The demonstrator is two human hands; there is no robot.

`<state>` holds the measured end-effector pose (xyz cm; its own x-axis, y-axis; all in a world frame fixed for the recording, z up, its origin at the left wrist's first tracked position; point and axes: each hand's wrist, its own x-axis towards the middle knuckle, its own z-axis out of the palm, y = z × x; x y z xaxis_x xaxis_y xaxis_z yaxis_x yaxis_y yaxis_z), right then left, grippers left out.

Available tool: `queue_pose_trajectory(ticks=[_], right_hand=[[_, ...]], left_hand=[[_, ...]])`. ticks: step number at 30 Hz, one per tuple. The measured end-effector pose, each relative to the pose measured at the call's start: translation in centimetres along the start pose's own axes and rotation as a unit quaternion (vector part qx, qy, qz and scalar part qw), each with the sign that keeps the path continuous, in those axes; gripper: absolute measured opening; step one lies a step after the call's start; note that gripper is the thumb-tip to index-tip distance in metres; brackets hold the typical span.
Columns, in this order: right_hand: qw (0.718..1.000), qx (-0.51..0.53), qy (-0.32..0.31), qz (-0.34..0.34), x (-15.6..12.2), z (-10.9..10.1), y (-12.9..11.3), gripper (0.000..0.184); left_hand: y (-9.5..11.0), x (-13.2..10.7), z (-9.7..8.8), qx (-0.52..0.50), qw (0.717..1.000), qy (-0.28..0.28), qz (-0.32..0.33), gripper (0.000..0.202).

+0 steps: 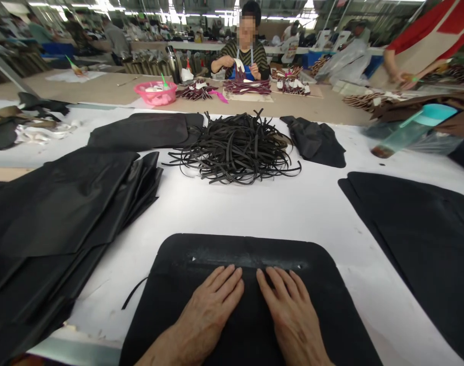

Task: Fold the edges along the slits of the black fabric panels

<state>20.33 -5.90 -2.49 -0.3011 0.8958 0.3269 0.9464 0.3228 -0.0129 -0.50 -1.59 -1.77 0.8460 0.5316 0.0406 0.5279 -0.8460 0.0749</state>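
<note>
A black rounded fabric panel [323,284] lies on the white table [262,208] right in front of me. A shiny grey strip [247,258] runs across the panel near its far edge. My left hand [211,310] and my right hand [288,310] lie flat on the panel side by side, fingers stretched out and pointing at the strip, fingertips just short of it. Neither hand holds anything.
A tangle of thin black strips [235,147] sits mid-table. Stacked black sheets [64,218] fill the left, another black panel [426,239] the right, folded black pieces [315,140] behind. A teal-lidded bottle [407,132] lies far right. A person [245,56] works opposite, near a pink basket [155,94].
</note>
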Motion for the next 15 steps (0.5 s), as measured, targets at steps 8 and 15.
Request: queue_pose_trajectory(ticks=[8, 15], right_hand=[[0.999, -0.037, -0.022, 0.03, -2.8, -0.5, 3.9, 0.047], [0.993, -0.081, -0.034, 0.084, -5.2, -0.9, 7.2, 0.034]], left_hand=[[-2.2, -5.1, 0.3, 0.033, 0.992, 0.081, -0.087, 0.067], [-3.7, -7.3, 0.0, 0.08, 0.979, 0.127, -0.136, 0.056]])
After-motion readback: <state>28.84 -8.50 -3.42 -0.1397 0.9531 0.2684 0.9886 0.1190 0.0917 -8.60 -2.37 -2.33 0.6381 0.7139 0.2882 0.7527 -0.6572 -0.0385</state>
